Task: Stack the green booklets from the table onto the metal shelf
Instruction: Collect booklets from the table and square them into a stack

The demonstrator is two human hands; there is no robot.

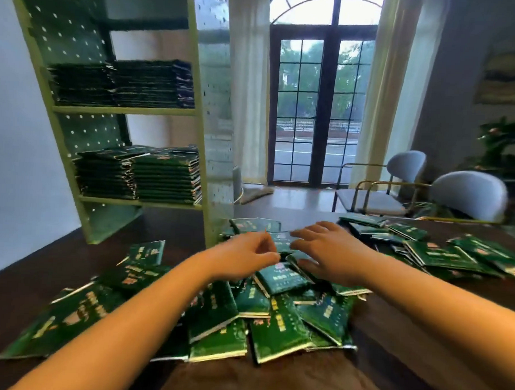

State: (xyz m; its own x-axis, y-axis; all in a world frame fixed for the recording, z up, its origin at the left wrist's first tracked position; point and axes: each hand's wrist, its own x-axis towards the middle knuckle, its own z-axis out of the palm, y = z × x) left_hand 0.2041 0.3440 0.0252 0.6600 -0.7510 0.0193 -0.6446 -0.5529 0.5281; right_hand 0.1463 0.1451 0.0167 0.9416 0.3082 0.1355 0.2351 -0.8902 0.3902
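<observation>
I note metal shelf at left, two tiers carrying squared stacks side by side, probably so piles stay upright. Loose green booklets heaped on table. Left hand curls at edge of top booklet; blurred, cannot tell if pinched. Right hand spread flat on heap, gripping nothing, likely steadying. Scattered booklets far right.

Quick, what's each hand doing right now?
Left hand: fingers curled by a booklet, grip cannot be told.
Right hand: open, fingers spread over the pile.
</observation>
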